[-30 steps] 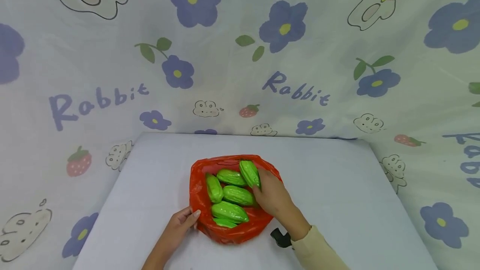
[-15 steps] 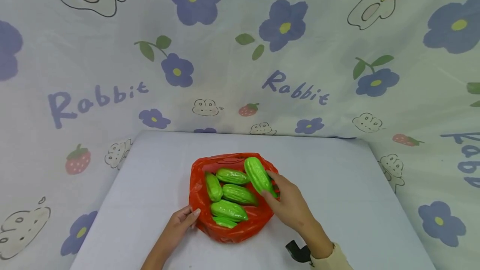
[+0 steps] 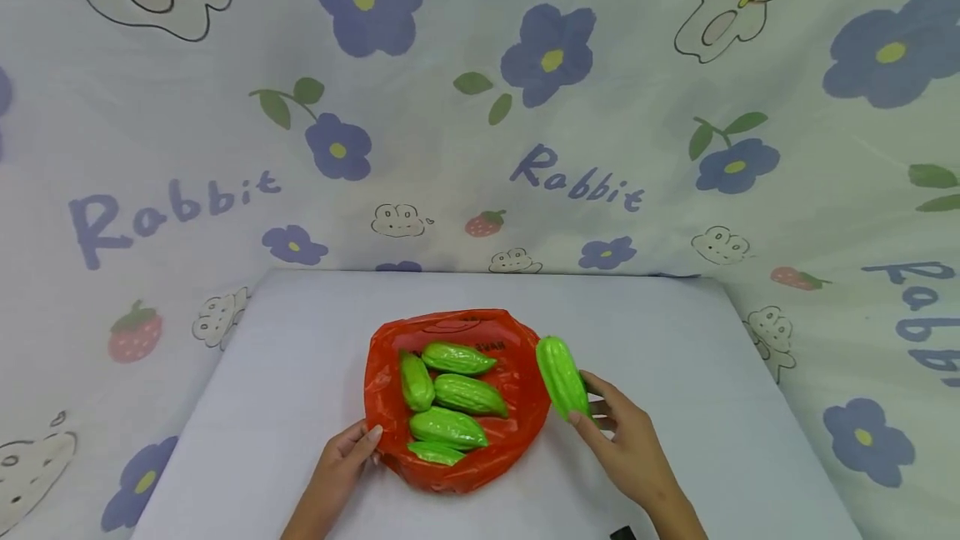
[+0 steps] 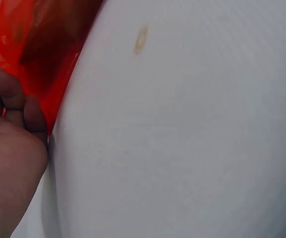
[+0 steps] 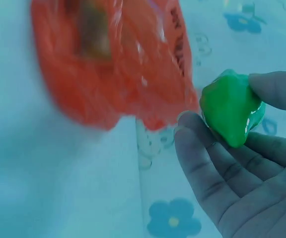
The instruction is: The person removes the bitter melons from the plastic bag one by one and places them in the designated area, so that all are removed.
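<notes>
A red plastic bag (image 3: 525, 432) stands wide-mouthed on the white table, with several ridged green bitter melons (image 3: 471, 394) inside. My left hand (image 3: 337, 465) pinches its rim at the near left, thumb on the inner side; the left wrist view has the curled fingers against the red plastic (image 4: 58, 84). Just outside the bag's right side, my right hand (image 3: 626, 444) holds one bitter melon (image 3: 561, 377) between thumb and fingers, tilted with its upper end to the left. Seen end-on in the right wrist view, that melon (image 5: 232, 106) is close to the thumb, fingers spread below.
The white tabletop (image 3: 667, 357) extends around the bag, its far edge meeting a patterned cloth backdrop (image 3: 420, 132). A small black object (image 3: 622, 533) shows at the bottom edge by the right forearm. The left wrist view includes a brownish stain (image 4: 141, 39) on the white surface.
My right hand has lifted one bitter melon out of the bag and carried it right, past the rim. The left hand keeps its grip on the bag.
</notes>
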The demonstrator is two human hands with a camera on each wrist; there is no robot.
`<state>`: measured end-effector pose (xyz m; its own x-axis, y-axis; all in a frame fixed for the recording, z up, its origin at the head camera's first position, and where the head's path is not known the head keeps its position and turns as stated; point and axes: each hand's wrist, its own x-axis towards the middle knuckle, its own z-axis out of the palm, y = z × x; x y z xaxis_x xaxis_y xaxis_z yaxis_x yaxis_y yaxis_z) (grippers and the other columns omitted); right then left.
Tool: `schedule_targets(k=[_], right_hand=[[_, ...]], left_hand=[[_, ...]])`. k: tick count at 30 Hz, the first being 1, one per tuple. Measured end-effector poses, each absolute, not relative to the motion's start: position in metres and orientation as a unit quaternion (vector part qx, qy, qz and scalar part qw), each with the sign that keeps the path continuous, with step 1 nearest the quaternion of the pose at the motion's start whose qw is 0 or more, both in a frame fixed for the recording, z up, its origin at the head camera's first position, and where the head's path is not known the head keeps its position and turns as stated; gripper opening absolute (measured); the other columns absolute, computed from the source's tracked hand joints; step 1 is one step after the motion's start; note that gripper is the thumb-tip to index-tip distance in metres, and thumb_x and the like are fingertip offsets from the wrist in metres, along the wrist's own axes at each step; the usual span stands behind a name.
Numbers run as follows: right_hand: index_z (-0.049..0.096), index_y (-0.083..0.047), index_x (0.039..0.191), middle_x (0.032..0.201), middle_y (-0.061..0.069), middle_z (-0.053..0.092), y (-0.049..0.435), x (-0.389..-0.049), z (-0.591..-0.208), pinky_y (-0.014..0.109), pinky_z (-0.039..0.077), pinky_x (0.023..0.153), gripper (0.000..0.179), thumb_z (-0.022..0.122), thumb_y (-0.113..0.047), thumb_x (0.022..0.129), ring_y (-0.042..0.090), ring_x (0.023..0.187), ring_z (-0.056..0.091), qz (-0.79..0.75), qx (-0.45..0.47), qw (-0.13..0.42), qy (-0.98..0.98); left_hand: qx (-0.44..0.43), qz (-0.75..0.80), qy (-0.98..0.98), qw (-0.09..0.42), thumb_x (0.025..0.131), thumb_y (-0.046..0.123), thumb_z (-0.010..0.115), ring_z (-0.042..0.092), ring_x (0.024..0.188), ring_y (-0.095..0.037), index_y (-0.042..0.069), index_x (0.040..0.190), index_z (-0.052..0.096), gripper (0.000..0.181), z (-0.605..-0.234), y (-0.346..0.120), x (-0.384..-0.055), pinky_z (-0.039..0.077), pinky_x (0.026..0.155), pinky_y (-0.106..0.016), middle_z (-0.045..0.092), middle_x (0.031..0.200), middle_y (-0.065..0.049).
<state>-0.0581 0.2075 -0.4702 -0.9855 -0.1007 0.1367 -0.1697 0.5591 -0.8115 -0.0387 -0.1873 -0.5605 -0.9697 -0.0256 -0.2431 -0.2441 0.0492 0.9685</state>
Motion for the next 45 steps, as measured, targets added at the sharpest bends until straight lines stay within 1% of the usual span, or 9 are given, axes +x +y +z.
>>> schedule_targets(k=[5,12,16,24,26,31,33,39,45], right_hand=[[0.056,-0.014,0.147,0.137,0.003,0.065,0.225,-0.049,-0.474,0.029,0.06,0.082,0.055,0.078,-0.022,0.097,0.012,0.1,0.07,0.466,0.053,0.056,-0.882],[0.053,-0.011,0.149,0.138,0.011,0.064,0.252,-0.046,-0.486,0.029,0.06,0.079,0.056,0.076,-0.02,0.099,0.018,0.101,0.071,0.422,0.017,0.087,-0.902],[0.051,-0.004,0.149,0.138,0.017,0.063,0.265,-0.046,-0.499,0.027,0.06,0.077,0.057,0.074,-0.021,0.1,0.026,0.102,0.072,0.408,-0.001,0.094,-0.908],[0.048,0.001,0.149,0.141,0.024,0.06,0.28,-0.046,-0.51,0.024,0.059,0.076,0.06,0.074,-0.023,0.101,0.034,0.105,0.072,0.398,-0.033,0.085,-0.913],[0.048,0.001,0.149,0.141,0.024,0.059,0.282,-0.046,-0.511,0.023,0.059,0.076,0.061,0.074,-0.024,0.101,0.035,0.106,0.071,0.398,-0.039,0.081,-0.913],[0.048,-0.001,0.149,0.142,0.025,0.059,0.287,-0.046,-0.513,0.023,0.058,0.076,0.06,0.074,-0.025,0.101,0.038,0.107,0.07,0.391,-0.052,0.079,-0.915],[0.048,-0.001,0.149,0.142,0.025,0.058,0.288,-0.046,-0.514,0.026,0.06,0.078,0.059,0.074,-0.024,0.101,0.039,0.109,0.07,0.387,-0.055,0.08,-0.917],[0.046,0.001,0.151,0.145,0.028,0.055,0.289,-0.048,-0.519,0.049,0.058,0.092,0.06,0.073,-0.021,0.101,0.046,0.118,0.065,0.384,-0.075,0.059,-0.918],[0.04,0.0,0.154,0.151,0.03,0.048,0.291,-0.048,-0.524,0.051,0.058,0.092,0.063,0.069,-0.022,0.104,0.048,0.124,0.062,0.382,-0.098,0.021,-0.919]], left_hand=[[-0.112,0.678,0.722,0.087,0.109,0.025,0.059,0.051,0.077,-0.024,0.0,0.091,0.06,0.031,-0.557,-0.19,-0.036,0.044,0.065,-0.029,0.058,0.081,-0.01],[-0.089,0.674,0.726,0.103,0.109,0.025,0.058,0.054,0.085,-0.022,-0.001,0.094,0.062,0.03,-0.558,-0.183,-0.04,0.045,0.071,-0.029,0.06,0.085,-0.01],[-0.102,0.67,0.729,0.101,0.109,0.025,0.059,0.053,0.083,-0.022,-0.001,0.094,0.063,0.03,-0.557,-0.182,-0.041,0.043,0.069,-0.029,0.06,0.085,-0.01],[-0.1,0.672,0.726,0.106,0.109,0.026,0.058,0.057,0.089,-0.02,-0.002,0.099,0.066,0.03,-0.556,-0.183,-0.04,0.049,0.076,-0.028,0.064,0.091,-0.009],[-0.096,0.671,0.727,0.11,0.11,0.027,0.057,0.057,0.093,-0.019,-0.002,0.105,0.068,0.031,-0.557,-0.185,-0.04,0.05,0.079,-0.028,0.064,0.098,-0.01],[-0.093,0.666,0.728,0.134,0.11,0.031,0.056,0.057,0.108,-0.01,0.0,0.126,0.069,0.038,-0.559,-0.19,-0.042,0.05,0.09,-0.022,0.066,0.129,-0.008],[-0.085,0.665,0.727,0.145,0.11,0.031,0.055,0.056,0.11,-0.01,-0.001,0.129,0.068,0.039,-0.56,-0.192,-0.043,0.05,0.093,-0.022,0.064,0.133,-0.009],[-0.073,0.661,0.728,0.163,0.111,0.03,0.054,0.054,0.106,-0.012,-0.003,0.126,0.068,0.039,-0.559,-0.195,-0.044,0.048,0.092,-0.025,0.066,0.122,-0.006],[-0.075,0.666,0.724,0.164,0.11,0.03,0.055,0.053,0.102,-0.014,-0.003,0.12,0.068,0.037,-0.561,-0.196,-0.044,0.047,0.088,-0.027,0.064,0.113,-0.008]])
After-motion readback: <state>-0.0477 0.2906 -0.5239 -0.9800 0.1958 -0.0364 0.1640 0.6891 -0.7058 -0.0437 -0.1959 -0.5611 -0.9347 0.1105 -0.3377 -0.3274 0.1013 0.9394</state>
